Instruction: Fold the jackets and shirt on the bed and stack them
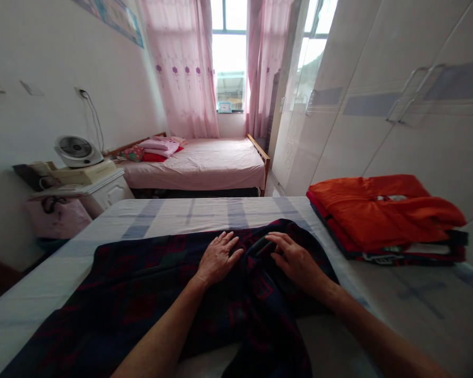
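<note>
A dark garment (142,286) with a navy, green and dark red checked pattern lies spread over the bed in front of me. Its right part is bunched into folds, and one dark strip trails down toward the near edge. My left hand (218,257) rests flat on the middle of the cloth, fingers stretched out. Over the folds to its right is my right hand (294,262), its fingers loosely bent and apart from the thumb. Its fingertips are at the raised cloth, and I see nothing gripped in them.
A folded stack of clothes with an orange garment (378,205) on top sits at the right of the bed (197,212). White wardrobes (362,121) line the right side. A small fan (79,149) stands at left; beyond is a pink-covered bed (216,165).
</note>
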A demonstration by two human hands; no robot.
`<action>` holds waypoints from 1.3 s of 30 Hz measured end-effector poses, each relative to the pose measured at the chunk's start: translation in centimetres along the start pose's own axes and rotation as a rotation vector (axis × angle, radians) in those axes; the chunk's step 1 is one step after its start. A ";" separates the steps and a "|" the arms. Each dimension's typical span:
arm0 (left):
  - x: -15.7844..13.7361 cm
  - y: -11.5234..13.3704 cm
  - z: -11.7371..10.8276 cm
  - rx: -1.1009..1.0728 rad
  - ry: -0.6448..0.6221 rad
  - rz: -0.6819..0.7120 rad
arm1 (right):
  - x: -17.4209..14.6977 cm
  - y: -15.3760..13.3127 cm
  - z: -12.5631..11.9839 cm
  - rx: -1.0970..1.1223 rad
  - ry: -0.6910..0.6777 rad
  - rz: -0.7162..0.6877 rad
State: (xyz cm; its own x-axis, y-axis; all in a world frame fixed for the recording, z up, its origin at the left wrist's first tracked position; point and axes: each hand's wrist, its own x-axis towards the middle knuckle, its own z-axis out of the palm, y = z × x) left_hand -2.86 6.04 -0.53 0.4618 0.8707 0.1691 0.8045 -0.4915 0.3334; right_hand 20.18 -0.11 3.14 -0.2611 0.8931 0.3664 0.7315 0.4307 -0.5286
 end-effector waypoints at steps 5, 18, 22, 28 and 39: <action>0.0 0.0 0.1 0.010 0.008 -0.004 | 0.0 2.4 0.0 0.007 0.081 0.093; 0.0 0.0 0.0 0.057 0.000 0.018 | -0.5 1.5 -0.8 -0.198 0.107 -0.020; 0.2 -0.5 0.4 0.033 0.024 0.018 | -0.5 2.8 -0.1 -0.207 -0.003 0.080; -0.9 3.1 -1.7 0.028 0.104 -0.022 | -0.9 5.0 0.2 -0.204 0.127 -0.021; -15.7 10.1 0.2 0.227 0.056 0.507 | -0.9 6.2 1.1 -0.202 0.095 0.005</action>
State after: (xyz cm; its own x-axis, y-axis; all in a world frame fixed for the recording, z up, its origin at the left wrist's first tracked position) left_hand -1.94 -12.58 -0.04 0.7962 0.5210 0.3075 0.5502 -0.8350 -0.0097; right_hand 24.30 1.88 -1.34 -0.2041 0.8747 0.4397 0.8466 0.3832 -0.3693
